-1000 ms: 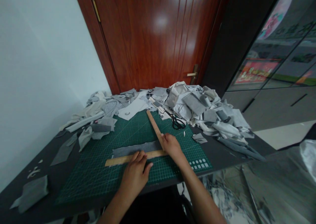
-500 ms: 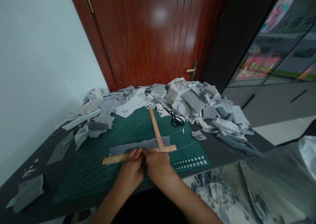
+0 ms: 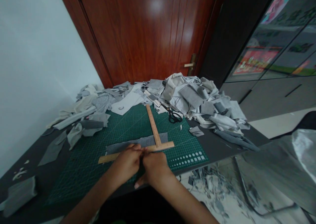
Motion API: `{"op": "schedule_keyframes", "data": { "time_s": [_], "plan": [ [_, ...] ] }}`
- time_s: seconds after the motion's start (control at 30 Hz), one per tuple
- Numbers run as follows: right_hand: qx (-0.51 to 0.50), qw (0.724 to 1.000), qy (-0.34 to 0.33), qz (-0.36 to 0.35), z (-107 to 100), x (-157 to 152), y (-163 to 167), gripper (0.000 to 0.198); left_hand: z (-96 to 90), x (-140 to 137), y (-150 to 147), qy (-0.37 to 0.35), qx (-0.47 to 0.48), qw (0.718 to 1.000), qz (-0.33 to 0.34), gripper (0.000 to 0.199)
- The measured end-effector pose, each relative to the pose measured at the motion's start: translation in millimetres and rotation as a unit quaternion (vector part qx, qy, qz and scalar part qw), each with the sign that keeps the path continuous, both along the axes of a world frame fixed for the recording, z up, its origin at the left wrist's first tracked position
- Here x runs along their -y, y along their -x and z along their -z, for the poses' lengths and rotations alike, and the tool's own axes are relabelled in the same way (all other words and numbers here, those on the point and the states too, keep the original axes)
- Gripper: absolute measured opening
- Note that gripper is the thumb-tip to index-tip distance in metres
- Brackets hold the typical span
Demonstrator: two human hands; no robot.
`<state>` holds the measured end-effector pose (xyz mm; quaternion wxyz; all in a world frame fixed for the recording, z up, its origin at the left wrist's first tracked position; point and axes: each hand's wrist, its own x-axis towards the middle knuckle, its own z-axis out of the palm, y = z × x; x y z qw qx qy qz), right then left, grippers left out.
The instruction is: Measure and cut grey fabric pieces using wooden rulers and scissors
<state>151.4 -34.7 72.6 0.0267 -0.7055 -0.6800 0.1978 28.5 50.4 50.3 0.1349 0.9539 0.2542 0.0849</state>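
On a green cutting mat (image 3: 123, 125) lies a grey fabric strip (image 3: 138, 143). A wooden T-square (image 3: 153, 125) rests over it, its crossbar running along the strip's near edge and its stem pointing away. My left hand (image 3: 128, 163) is closed with curled fingers on the crossbar. Close against it, my right hand (image 3: 156, 168) is bent into a fist at the same bar, its thumb sticking out toward the mat's near edge. Whatever lies under the right fingers is hidden.
Heaped fabric scraps (image 3: 195, 98) line the back of the dark table (image 3: 217, 148), with black scissors (image 3: 174, 117) in front. A white pattern piece (image 3: 127, 102) lies at the mat's far edge. Folded grey cloth (image 3: 19, 196) sits at left. Offcuts (image 3: 209, 187) cover the floor at right.
The view has shifted a little. My right thumb now sticks out below the fist, toward the near edge. The T-square and strip keep their arrangement.
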Motion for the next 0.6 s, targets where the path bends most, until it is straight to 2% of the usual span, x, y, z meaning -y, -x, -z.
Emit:
{"op": "schedule_keyframes", "data": {
  "time_s": [0.07,0.13,0.23,0.3,0.43,0.6],
  "plan": [
    [0.021,0.999,0.034,-0.002,-4,0,0,0.114,-10.1,-12,-10,0.023,-0.042,0.999,-0.013,0.031],
    [0.035,0.997,0.063,-0.004,-7,-1,0,0.114,-13.1,-25,-22,0.030,-0.039,0.998,-0.049,0.037],
    [0.035,0.996,0.078,-0.005,-6,-4,2,0.117,-3.2,-42,-44,0.004,0.053,0.998,-0.033,0.028],
    [0.032,0.996,0.078,-0.004,-1,-6,3,0.116,7.3,-48,-59,-0.012,0.085,0.996,0.001,0.034],
    [0.016,0.996,0.083,0.008,7,-11,4,0.108,16.9,-50,-82,-0.042,0.062,0.997,0.013,0.034],
    [0.005,0.994,0.113,-0.005,10,-16,4,0.121,12.5,-57,-97,-0.042,0.055,0.998,0.005,0.037]
  ]
}}
